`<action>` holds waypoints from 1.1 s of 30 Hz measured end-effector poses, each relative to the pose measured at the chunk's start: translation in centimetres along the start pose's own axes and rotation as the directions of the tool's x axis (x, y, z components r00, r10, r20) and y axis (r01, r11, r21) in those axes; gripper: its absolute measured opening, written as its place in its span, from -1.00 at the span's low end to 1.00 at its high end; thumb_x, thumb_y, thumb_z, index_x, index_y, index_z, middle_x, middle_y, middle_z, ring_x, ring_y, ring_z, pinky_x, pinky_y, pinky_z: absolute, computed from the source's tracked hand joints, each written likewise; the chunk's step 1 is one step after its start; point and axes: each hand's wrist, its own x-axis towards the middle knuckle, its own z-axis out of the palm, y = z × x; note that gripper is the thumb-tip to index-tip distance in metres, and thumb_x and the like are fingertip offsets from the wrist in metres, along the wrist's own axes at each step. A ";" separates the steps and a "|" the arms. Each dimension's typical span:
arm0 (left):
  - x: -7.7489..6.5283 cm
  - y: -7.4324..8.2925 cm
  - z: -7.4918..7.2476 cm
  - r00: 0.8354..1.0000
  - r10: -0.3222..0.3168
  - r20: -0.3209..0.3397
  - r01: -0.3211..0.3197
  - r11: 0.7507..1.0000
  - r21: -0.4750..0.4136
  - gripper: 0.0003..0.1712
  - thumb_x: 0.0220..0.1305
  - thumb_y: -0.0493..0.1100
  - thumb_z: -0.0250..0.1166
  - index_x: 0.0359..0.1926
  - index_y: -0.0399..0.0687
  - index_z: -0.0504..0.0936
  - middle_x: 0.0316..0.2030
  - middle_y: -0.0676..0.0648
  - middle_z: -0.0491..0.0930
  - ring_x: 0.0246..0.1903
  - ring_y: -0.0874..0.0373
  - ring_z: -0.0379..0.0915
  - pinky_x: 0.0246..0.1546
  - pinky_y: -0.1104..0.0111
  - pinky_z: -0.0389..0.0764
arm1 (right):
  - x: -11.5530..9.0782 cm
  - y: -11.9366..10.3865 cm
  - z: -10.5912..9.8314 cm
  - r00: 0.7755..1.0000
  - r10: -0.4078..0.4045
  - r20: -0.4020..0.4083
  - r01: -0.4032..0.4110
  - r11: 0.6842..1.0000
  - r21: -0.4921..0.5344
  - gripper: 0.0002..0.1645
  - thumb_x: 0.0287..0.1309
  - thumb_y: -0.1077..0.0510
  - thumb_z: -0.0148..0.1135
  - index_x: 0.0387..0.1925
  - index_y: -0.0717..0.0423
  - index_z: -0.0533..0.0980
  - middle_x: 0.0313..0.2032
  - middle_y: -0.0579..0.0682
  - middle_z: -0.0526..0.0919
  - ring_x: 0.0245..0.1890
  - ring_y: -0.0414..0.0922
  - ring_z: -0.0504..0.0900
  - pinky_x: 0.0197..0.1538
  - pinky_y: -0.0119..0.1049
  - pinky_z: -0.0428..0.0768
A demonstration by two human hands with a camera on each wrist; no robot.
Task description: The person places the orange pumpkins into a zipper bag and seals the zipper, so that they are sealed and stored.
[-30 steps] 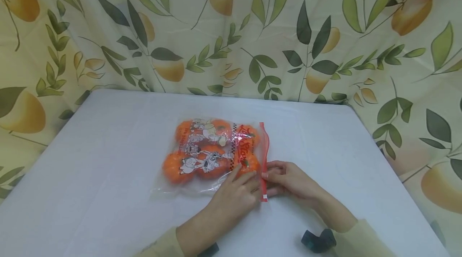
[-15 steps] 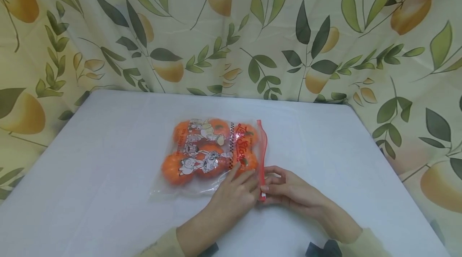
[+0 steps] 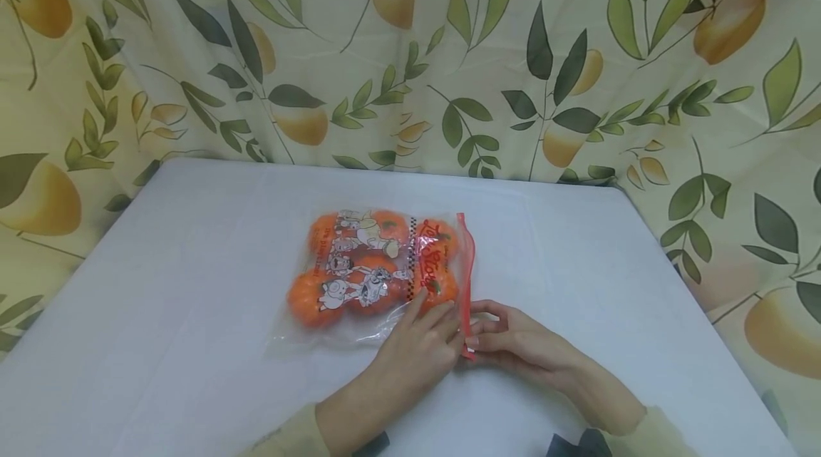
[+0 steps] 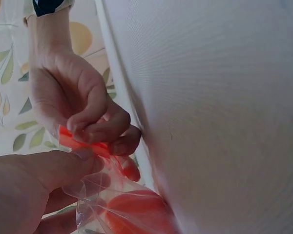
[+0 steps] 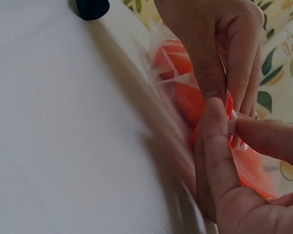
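Observation:
A clear zip bag (image 3: 368, 286) printed with cartoon figures and red lettering lies flat, holding several orange, ridged, round things with green tops. Its red zip strip (image 3: 467, 257) runs along the right side. My left hand (image 3: 420, 346) pinches the near right corner of the bag beside the strip, thumb on top in the left wrist view. From the right, my right hand (image 3: 522, 343) grips the strip's near end. Between that hand's thumb and finger, the right wrist view shows a small white slider (image 5: 233, 122), partly covered by the fingers.
The bag rests on a table with a white cover (image 3: 192, 286). Behind and at both sides hangs a curtain (image 3: 410, 65) printed with leaves and fruit. A dark wrist strap (image 3: 580, 443) shows below the right forearm.
My right hand has slid toward me along the zip strip, from partway up to its near end. The bag has shifted slightly left. My left hand has stayed nearly still.

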 end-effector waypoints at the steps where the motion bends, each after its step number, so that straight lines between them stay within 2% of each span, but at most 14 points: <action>1: 0.0 0.0 0.0 1.000 0.000 0.004 0.000 1.000 -0.002 -0.66 0.20 -0.05 0.42 0.03 0.14 0.74 0.07 0.10 0.69 0.20 0.15 0.53 0.31 0.01 0.46 | 0.0 0.0 0.0 1.000 0.002 0.003 -0.002 1.000 0.006 -0.16 0.30 0.27 0.20 0.41 0.30 -0.06 -0.17 -0.01 0.67 -0.09 -0.11 0.68 0.13 -0.24 0.65; 6: 0.0 0.0 0.0 1.000 0.011 0.014 -0.011 1.000 0.007 -0.66 0.21 -0.06 0.41 0.03 0.15 0.73 0.07 0.09 0.69 0.21 0.14 0.52 0.31 0.00 0.45 | 0.0 0.0 0.0 1.000 -0.004 -0.001 0.004 1.000 0.015 -0.17 0.29 0.28 0.20 0.41 0.29 -0.04 -0.16 0.00 0.68 -0.10 -0.10 0.68 0.13 -0.23 0.65; 15: 0.0 0.2 0.1 0.999 0.038 0.007 -0.039 0.999 0.030 -0.69 0.24 -0.05 0.39 0.02 0.15 0.74 0.02 0.09 0.71 0.21 0.11 0.53 0.30 -0.04 0.45 | 0.2 -0.4 -0.2 0.995 -0.003 -0.097 0.003 1.000 -0.008 -0.19 0.28 0.28 0.20 0.43 0.29 0.01 -0.14 -0.01 0.69 -0.09 -0.12 0.67 0.09 -0.27 0.66; 24: 0.1 0.1 -0.4 0.998 0.044 0.044 -0.043 0.999 -0.020 -0.59 0.25 -0.03 0.38 0.14 0.14 0.68 0.13 0.08 0.66 0.26 0.11 0.49 0.33 -0.03 0.43 | 0.9 -1.1 -0.9 0.987 0.002 -0.159 -0.010 0.999 -0.048 -0.18 0.31 0.22 0.20 0.45 0.30 0.03 -0.09 -0.01 0.69 -0.04 -0.15 0.67 0.11 -0.33 0.65; 27: 0.1 0.0 -0.4 0.999 0.017 0.032 -0.016 1.000 -0.024 -0.57 0.24 -0.05 0.40 0.15 0.12 0.67 0.16 0.08 0.64 0.26 0.12 0.48 0.32 0.02 0.45 | 0.8 -1.1 -1.0 0.988 0.013 -0.151 -0.021 0.998 -0.052 -0.15 0.32 0.21 0.20 0.46 0.34 -0.01 -0.05 0.00 0.71 -0.01 -0.16 0.67 0.12 -0.32 0.65; 29: 0.1 0.0 -0.4 1.000 -0.009 0.022 0.009 1.000 0.000 -0.54 0.25 -0.05 0.38 0.18 0.09 0.65 0.19 0.07 0.61 0.27 0.14 0.47 0.31 0.08 0.47 | 0.8 -1.0 -1.1 0.991 0.014 -0.132 -0.021 0.999 -0.048 -0.14 0.33 0.21 0.19 0.46 0.38 -0.03 -0.03 0.01 0.71 -0.01 -0.16 0.66 0.13 -0.31 0.65; 33: 0.2 0.0 -0.2 0.998 -0.042 0.043 0.040 0.997 0.062 -0.46 0.28 -0.05 0.36 0.27 0.04 0.56 0.31 0.04 0.51 0.32 0.14 0.40 0.32 0.17 0.47 | 0.6 -0.9 -1.0 0.996 0.009 -0.086 -0.012 0.999 -0.033 -0.18 0.35 0.23 0.14 0.44 0.42 -0.04 0.00 0.02 0.68 -0.01 -0.15 0.66 0.13 -0.27 0.65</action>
